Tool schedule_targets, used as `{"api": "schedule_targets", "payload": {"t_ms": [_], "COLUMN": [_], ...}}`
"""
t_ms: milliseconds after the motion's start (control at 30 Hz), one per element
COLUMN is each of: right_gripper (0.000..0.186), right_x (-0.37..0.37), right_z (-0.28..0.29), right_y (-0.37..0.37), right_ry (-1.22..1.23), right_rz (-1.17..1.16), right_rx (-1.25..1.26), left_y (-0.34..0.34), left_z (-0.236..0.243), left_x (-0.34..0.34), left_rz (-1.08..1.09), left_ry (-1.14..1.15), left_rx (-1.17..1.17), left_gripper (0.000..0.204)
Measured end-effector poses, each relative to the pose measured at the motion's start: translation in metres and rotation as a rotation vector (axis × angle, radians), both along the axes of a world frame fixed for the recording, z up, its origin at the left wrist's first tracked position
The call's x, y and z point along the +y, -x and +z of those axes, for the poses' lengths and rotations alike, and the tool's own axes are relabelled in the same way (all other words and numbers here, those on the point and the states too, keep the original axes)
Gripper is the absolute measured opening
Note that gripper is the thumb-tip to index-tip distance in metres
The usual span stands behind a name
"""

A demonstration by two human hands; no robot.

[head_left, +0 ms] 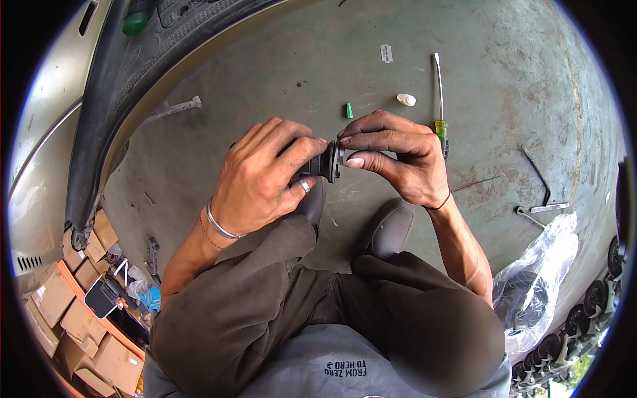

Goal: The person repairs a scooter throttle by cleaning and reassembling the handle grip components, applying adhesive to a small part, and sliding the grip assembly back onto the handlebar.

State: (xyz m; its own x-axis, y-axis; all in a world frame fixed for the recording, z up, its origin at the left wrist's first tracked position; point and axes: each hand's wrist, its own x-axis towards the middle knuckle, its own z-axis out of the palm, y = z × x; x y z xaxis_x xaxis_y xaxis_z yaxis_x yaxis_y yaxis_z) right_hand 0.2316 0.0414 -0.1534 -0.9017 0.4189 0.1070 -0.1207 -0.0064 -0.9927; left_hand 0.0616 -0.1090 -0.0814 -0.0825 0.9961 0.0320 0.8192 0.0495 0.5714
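My left hand (265, 176) is wrapped around a small black cylindrical part (326, 164), holding it above my knees. My right hand (395, 156) pinches the part's ribbed front end with thumb and fingertips. The two hands meet at the part, over the grey concrete floor. A silver bangle and a ring are on my left hand. Most of the part's body is hidden inside my left palm.
A screwdriver (439, 99) with a green-yellow handle lies on the floor beyond my right hand. A small green cap (349, 111) and a white piece (406, 99) lie nearby. A car body (99, 99) curves at left, cardboard boxes (79, 318) lower left, a clear plastic bag (537, 278) at right.
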Motion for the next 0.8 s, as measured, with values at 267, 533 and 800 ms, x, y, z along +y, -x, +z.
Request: {"api": "schedule_targets", "payload": {"t_ms": [267,533,800], "right_gripper": [0.020,0.025,0.024], "right_x": [0.000,-0.008,-0.010], "right_z": [-0.004,0.004,0.001], "right_y": [-0.001,0.002,0.006], "right_ry": [-0.001,0.039,0.015], "right_rz": [0.009,-0.065,-0.093], "right_rx": [-0.011,-0.009,-0.019], "left_y": [-0.001,-0.005,-0.004], "left_z": [-0.004,-0.005,-0.005], "left_x": [-0.001,-0.002,-0.001], "left_rz": [0.003,0.114,0.082], "left_ry": [-0.001,-0.046,-0.024], "left_rx": [0.005,-0.119,-0.118], "left_gripper": [0.046,0.043,0.042]}}
